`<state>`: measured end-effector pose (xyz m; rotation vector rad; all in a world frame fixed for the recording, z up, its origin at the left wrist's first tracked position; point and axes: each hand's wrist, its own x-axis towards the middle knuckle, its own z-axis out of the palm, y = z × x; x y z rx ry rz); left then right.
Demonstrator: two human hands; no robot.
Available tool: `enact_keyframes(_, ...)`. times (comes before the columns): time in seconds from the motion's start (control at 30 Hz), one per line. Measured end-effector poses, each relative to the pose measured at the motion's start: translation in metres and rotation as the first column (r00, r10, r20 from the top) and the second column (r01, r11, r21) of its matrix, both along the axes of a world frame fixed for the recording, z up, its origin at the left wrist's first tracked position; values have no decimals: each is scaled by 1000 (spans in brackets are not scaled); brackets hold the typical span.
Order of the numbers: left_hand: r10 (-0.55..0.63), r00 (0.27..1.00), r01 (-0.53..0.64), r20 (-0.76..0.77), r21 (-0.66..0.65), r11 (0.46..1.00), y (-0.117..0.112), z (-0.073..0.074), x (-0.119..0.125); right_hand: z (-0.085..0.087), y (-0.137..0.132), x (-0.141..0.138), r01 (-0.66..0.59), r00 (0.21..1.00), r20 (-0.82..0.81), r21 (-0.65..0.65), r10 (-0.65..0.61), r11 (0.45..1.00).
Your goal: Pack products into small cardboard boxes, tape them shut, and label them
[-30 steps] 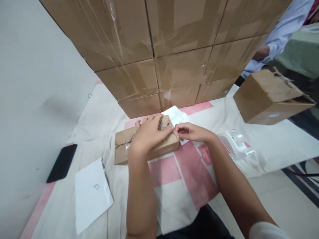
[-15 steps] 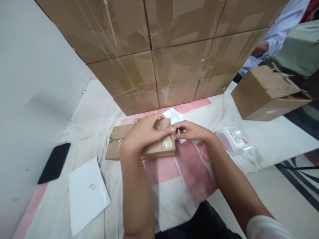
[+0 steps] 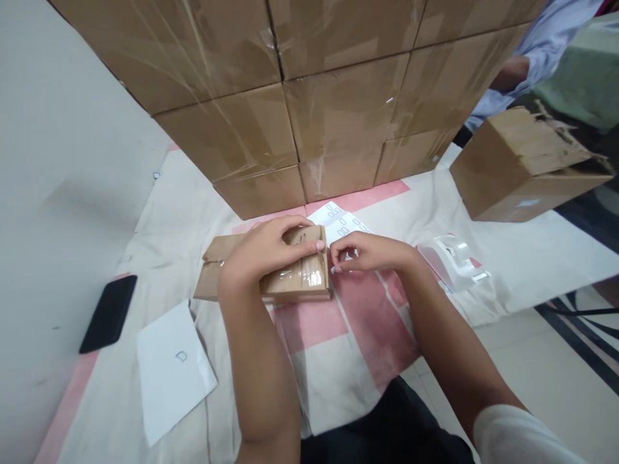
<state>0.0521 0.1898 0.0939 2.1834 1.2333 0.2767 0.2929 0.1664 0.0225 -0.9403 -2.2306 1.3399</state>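
Note:
A flat brown paper parcel (image 3: 294, 278) bound with clear tape lies on the pink-and-white cloth (image 3: 367, 328) in front of me. My left hand (image 3: 264, 251) lies across its top, fingers curled over the far edge and gripping it. My right hand (image 3: 367, 251) is at the parcel's right end, fingertips pinched together on what looks like a strip of clear tape there. A white sheet of small stickers (image 3: 343, 222) lies just behind both hands.
A wall of taped cardboard boxes (image 3: 300, 96) rises close behind the parcel. A clear tape dispenser (image 3: 454, 261) sits right of my right hand, an open carton (image 3: 527, 164) beyond it. A black phone (image 3: 109, 312) and white sheet (image 3: 171, 370) lie left. Another person's sleeve (image 3: 527, 61) shows at top right.
The parcel has been turned a little and sits lower and further left in view. My right hand's pinch has come down to the parcel's right end. My left hand stayed on top.

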Motion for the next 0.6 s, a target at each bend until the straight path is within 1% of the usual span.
enact_keyframes(0.2,-7,1000,7,17,12,1000,-1,2,0,-6,1,-5,66,997,-55,71,-62,995)
enact_keyframes(0.33,-9,1000,9,29,14,1000,-1,2,1,-7,0,-7,72,996,-59,104,-66,992)
enact_keyframes(0.47,-6,999,6,32,3,1000,-1,1,2,-8,-2,-8,101,995,-39,144,-96,984)
enact_keyframes(0.53,-17,999,17,31,12,1000,-1,0,2,-9,-2,-9,166,985,5,200,-171,966)
enact_keyframes(0.6,-28,999,28,28,21,999,0,0,1,-12,1,-11,281,949,52,304,-311,910)
